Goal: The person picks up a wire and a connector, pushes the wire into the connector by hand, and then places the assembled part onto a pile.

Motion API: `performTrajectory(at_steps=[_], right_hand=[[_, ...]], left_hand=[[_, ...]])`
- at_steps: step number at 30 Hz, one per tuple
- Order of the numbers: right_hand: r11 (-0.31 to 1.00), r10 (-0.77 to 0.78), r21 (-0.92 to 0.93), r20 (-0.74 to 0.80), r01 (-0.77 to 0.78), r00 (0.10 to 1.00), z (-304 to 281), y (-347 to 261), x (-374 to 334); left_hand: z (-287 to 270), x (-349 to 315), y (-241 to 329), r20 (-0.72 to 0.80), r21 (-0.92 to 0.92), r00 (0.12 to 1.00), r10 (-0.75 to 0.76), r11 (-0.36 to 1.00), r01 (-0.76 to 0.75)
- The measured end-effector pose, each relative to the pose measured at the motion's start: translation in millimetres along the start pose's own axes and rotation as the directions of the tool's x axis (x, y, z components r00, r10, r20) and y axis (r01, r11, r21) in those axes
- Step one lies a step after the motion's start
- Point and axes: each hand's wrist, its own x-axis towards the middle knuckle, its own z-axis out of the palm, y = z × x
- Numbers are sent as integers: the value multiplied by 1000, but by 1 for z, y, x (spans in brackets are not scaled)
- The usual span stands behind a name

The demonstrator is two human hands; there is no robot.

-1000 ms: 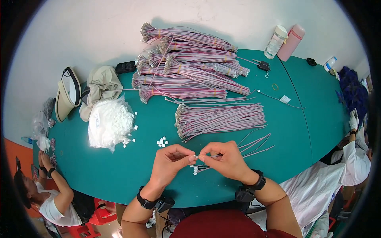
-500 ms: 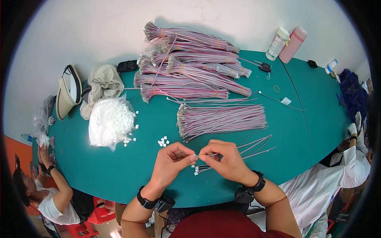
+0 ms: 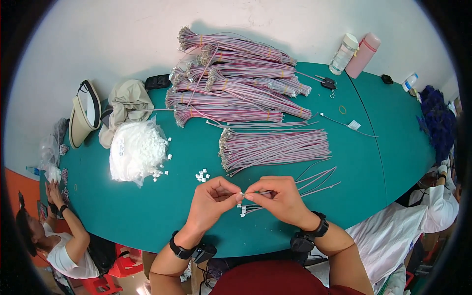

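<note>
Two finger-and-thumb pinches nearly meet over the bench (image 3: 147, 216), your left hand (image 3: 210, 201) closed on what looks like a small white connector (image 3: 241, 193) and, at its three o'clock, your right hand (image 3: 281, 199) closed on a grey cable (image 3: 267, 192) whose long axis runs roughly nine to three.

"What's being held?"
"A tiny white plug (image 3: 242, 194) and a thin grey wire (image 3: 265, 192)."
"Where is the plug?"
"Pinched up where the left hand (image 3: 211, 200) and right hand (image 3: 280, 197) meet. Fingers hide most of it."
"And the wire?"
"It runs sideways, to the right, through the right hand. I can't tell if its tip is inside the plug."
</note>
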Motion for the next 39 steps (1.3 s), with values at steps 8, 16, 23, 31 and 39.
performTrajectory(at_steps=[8,16,23,31,39], right_hand=[[1000,28,12,7,-28,1000,2,2,-1],[998,40,50,-44,-37,998,7,4,-3],[998,46,47,-62,-43,997,9,4,-3],[990,-98,-115,-100,87,990,11,4,-3],[995,-64,-80,-44,60,997,3,-1,2]], left_hand=[[-1,0,-1,48,12,999,-12,1000,11],[1,2,0,-6,-4,999,38,999,-38],[1,2,0,-38,8,999,-4,1000,5],[4,2,-3,-66,42,997,45,998,-42],[3,2,3,-65,-17,998,-6,1000,5]])
